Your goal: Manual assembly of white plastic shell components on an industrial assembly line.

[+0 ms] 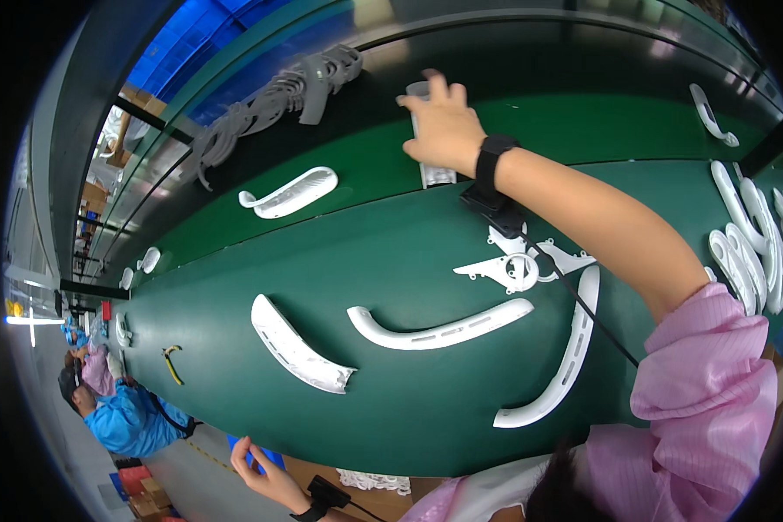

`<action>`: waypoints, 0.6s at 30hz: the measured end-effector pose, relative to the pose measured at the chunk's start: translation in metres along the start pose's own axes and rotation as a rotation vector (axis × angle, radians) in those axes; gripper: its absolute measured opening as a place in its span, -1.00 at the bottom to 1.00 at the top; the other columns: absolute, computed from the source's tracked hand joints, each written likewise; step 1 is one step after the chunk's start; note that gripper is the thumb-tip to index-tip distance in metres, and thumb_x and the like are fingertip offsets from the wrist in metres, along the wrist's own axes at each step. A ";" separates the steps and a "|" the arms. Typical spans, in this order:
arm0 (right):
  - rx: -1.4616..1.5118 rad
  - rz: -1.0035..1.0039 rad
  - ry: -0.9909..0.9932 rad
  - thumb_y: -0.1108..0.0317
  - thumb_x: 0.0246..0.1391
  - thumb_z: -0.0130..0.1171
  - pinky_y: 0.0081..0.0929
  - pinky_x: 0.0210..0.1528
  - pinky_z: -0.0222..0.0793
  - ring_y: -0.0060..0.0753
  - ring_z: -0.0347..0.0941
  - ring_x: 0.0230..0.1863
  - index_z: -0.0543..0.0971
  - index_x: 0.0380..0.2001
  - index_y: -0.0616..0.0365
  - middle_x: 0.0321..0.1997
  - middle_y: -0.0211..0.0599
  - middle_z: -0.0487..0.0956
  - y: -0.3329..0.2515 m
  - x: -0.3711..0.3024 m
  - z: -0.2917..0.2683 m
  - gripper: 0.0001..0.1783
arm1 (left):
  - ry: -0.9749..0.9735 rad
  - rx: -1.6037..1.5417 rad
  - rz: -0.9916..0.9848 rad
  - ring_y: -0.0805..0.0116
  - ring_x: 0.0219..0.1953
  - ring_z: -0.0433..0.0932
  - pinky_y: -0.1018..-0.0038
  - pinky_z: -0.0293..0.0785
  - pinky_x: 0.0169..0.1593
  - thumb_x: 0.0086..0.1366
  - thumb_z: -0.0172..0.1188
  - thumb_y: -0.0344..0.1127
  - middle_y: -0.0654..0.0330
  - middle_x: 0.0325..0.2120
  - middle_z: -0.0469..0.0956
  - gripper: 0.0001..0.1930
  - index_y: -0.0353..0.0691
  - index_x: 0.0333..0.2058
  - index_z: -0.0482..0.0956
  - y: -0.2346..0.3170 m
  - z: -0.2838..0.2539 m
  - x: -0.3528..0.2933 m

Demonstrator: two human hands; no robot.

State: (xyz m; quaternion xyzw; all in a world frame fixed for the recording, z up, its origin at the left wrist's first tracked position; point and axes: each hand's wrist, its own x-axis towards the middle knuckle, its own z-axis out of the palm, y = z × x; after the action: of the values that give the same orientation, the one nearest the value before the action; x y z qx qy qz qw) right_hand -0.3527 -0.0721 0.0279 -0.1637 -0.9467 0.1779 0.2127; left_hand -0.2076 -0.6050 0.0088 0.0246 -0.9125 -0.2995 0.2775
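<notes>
My right hand (445, 130) reaches across to the far side of the green bench, over a pale elongated piece (438, 177). Its fingers are spread over this piece, which is largely hidden beneath the palm; whether they press on it is unclear. Low at the bench's near edge, my left hand (265, 477) has loosely bent fingers apart and nothing in them. Between the hands lie a broad white curved shell (297, 348), a slim white curved handle-like part (444, 332) and a similar slotted curved part (558, 378). White flat brackets with a ring (515, 270) lie below my right wrist.
A white hooked part (291, 193) rests on the far green strip, with grey curved parts (278, 100) heaped behind it. Several white parts (748, 248) are stacked at right. Yellow-handled pliers (173, 365) lie left. A person in blue (135, 420) sits farther left.
</notes>
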 end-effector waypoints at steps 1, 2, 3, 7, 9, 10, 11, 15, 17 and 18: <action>0.026 0.011 0.011 0.25 -0.21 0.32 0.05 0.23 0.33 0.24 0.23 0.24 0.47 0.23 -0.05 0.41 0.29 0.06 0.002 0.003 -0.002 -0.22 | 0.012 0.001 -0.014 0.40 -0.09 0.51 0.46 0.44 -0.01 0.47 0.04 -0.37 0.20 -0.10 0.54 -0.81 -0.31 -0.07 0.55 0.006 -0.002 0.003; 0.026 0.013 0.031 0.34 -0.26 0.35 -0.06 0.25 0.36 0.25 0.37 0.09 0.45 0.22 -0.05 0.39 0.40 0.04 0.007 0.006 -0.009 -0.18 | 0.021 -0.068 0.011 0.41 -0.09 0.51 0.47 0.44 -0.02 0.47 0.04 -0.38 0.21 -0.10 0.53 -0.82 -0.31 -0.08 0.54 0.015 -0.004 0.007; 0.141 -0.030 0.102 0.38 -0.31 0.39 -0.18 0.20 0.41 0.21 0.43 0.01 0.44 0.21 -0.01 0.36 0.35 0.08 0.019 0.010 -0.012 -0.15 | 0.034 -0.135 0.039 0.43 -0.10 0.50 0.47 0.43 -0.02 0.47 0.04 -0.39 0.22 -0.10 0.52 -0.83 -0.30 -0.09 0.54 0.027 -0.007 0.013; 0.327 -0.245 0.147 0.44 -0.28 0.37 -0.35 0.14 0.42 -0.09 0.46 0.00 0.51 0.09 0.16 0.05 0.04 0.43 0.026 0.007 -0.072 -0.30 | -0.002 -0.420 0.116 0.33 -0.04 0.49 0.47 0.43 -0.02 0.41 0.02 -0.44 0.08 -0.06 0.49 -0.81 -0.38 -0.08 0.51 0.095 -0.010 0.036; 0.495 -0.537 0.175 0.56 -0.22 0.25 -0.37 0.20 0.38 -0.16 0.46 0.12 0.52 0.01 0.25 0.14 -0.13 0.49 0.008 -0.015 -0.107 -0.43 | -0.139 -0.567 0.214 0.33 0.01 0.46 0.42 0.42 0.02 0.45 0.00 -0.28 0.10 0.00 0.47 -0.70 -0.38 -0.02 0.50 0.128 -0.005 0.047; 0.523 -0.670 0.175 0.55 -0.21 0.24 -0.29 0.13 0.42 -0.04 0.49 0.06 0.55 -0.03 0.22 0.13 -0.16 0.52 0.000 -0.030 -0.120 -0.47 | -0.202 -0.607 0.265 0.30 0.06 0.46 0.39 0.41 0.06 0.43 0.02 -0.23 0.07 0.04 0.46 -0.64 -0.38 0.05 0.47 0.146 -0.001 0.051; 0.394 -0.822 0.239 0.59 -0.28 0.23 -0.29 0.12 0.44 -0.04 0.50 0.06 0.57 -0.06 0.20 0.12 -0.18 0.56 -0.010 -0.046 -0.137 -0.45 | -0.263 -0.646 0.311 0.27 0.10 0.45 0.36 0.40 0.10 0.41 0.03 -0.17 0.05 0.09 0.45 -0.56 -0.37 0.11 0.45 0.167 0.002 0.055; 0.276 -1.003 0.183 0.54 -0.30 0.47 -0.23 0.01 0.45 0.02 0.59 -0.03 0.51 -0.10 0.17 0.04 0.07 0.63 -0.024 -0.112 -0.183 -0.43 | -0.598 -0.866 0.412 0.24 0.16 0.41 0.33 0.32 0.21 0.33 0.19 -0.18 0.01 0.08 0.44 -0.44 -0.32 0.23 0.34 0.245 0.053 0.068; 0.294 -0.996 0.180 0.55 -0.27 0.47 -0.25 -0.01 0.44 -0.03 0.59 -0.02 0.48 -0.04 0.18 0.04 0.10 0.63 -0.033 -0.136 -0.204 -0.38 | -0.783 -0.871 0.568 0.34 0.06 0.53 0.45 0.48 0.03 0.36 0.15 -0.19 0.02 0.05 0.52 -0.45 -0.36 0.24 0.35 0.269 0.057 0.067; 0.289 -1.006 0.178 0.55 -0.27 0.47 -0.25 -0.01 0.44 -0.03 0.59 -0.02 0.48 -0.04 0.18 0.04 0.10 0.63 -0.029 -0.141 -0.208 -0.38 | -0.774 -0.876 0.567 0.34 0.06 0.53 0.45 0.48 0.03 0.36 0.15 -0.19 0.02 0.05 0.52 -0.45 -0.36 0.24 0.35 0.281 0.054 0.069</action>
State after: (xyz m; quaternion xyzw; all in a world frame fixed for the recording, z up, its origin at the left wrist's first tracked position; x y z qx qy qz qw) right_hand -0.1424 -0.0966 0.1670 0.3271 -0.8523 0.1681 0.3719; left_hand -0.2603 -0.3606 0.1641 -0.4423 -0.7110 -0.5464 -0.0186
